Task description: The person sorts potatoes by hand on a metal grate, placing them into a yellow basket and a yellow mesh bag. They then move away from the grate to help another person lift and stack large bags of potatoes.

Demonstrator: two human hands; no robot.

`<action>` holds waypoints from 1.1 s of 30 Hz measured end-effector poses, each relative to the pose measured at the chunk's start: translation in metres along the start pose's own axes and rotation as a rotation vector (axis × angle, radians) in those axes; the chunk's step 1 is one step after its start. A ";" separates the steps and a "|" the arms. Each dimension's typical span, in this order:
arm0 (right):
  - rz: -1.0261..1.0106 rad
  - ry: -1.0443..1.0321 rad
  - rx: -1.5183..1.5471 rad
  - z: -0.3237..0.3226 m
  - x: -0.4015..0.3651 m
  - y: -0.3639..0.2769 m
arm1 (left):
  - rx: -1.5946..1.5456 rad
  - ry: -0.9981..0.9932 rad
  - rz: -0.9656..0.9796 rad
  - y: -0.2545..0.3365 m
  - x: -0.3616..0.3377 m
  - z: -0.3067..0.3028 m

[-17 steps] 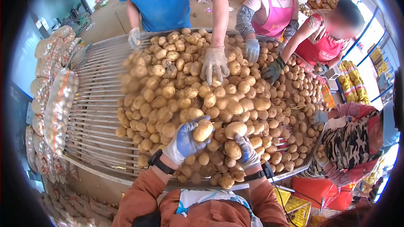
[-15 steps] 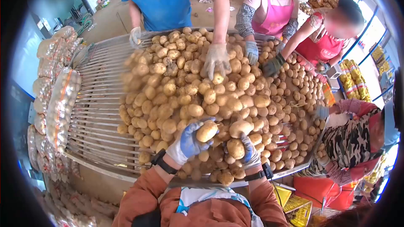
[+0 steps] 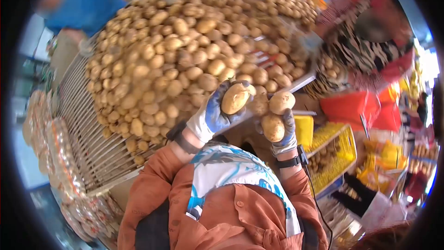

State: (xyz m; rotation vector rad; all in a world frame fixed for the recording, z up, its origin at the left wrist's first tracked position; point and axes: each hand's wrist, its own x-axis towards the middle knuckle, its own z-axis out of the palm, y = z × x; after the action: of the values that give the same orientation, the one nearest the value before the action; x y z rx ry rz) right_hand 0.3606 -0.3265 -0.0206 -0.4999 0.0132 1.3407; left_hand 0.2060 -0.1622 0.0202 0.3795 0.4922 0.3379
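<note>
Fingers (image 3: 217, 99) of the left hand (image 3: 210, 115) are clenched round a single potato (image 3: 235, 98), centre of frame. Its long axis runs diagonally, lower left to upper right, with the top end clear of the glove. Right hand (image 3: 286, 134) sits just to the right and slightly lower, its fingers closed on two: an upper potato (image 3: 282, 102), roundish, at the fingertips, and a lower potato (image 3: 273, 127), long axis near upright, in the palm. Single potato and upper potato are close, a third blurred one showing between them; I cannot tell whether they touch.

Both hands are raised in front of the chest, off the near edge of the slatted worktop (image 3: 83, 127). The potato heap (image 3: 175, 51) lies up and left of both hands, nearer the left one. A yellow crate (image 3: 326, 150) sits below and right of the right hand, so that hand is the closer one to it. Netted sacks (image 3: 51, 143) lie at far left, well apart. A co-worker's patterned sleeve (image 3: 351, 41) shows upper right.
</note>
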 end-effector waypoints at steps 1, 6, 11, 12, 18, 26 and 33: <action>-0.007 0.017 0.023 -0.022 -0.023 -0.016 | 0.141 -0.006 -0.012 -0.016 0.005 0.012; -0.195 0.315 -0.133 -0.102 -0.125 -0.067 | 0.198 -0.250 -0.235 -0.102 0.052 0.012; -0.234 0.515 -0.275 -0.187 -0.160 -0.076 | 0.520 -0.155 -0.545 -0.200 0.110 0.019; -0.236 0.393 -0.374 -0.223 -0.163 -0.075 | 0.648 -0.165 -0.505 -0.211 0.112 0.010; 0.046 0.796 -0.209 -0.225 -0.122 -0.082 | 0.687 -0.082 -0.286 -0.157 0.057 -0.002; -0.049 0.269 -0.919 -0.030 0.002 -0.010 | 0.456 0.387 0.165 -0.035 -0.106 -0.084; -0.251 -0.408 -2.107 0.124 0.136 0.148 | 0.501 0.660 0.456 0.007 -0.181 -0.166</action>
State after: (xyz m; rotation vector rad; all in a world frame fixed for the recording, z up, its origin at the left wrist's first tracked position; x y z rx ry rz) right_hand 0.2225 -0.1362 0.0011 -1.8108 -1.8645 0.7052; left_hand -0.0309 -0.1838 -0.0415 0.8815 1.1507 0.7958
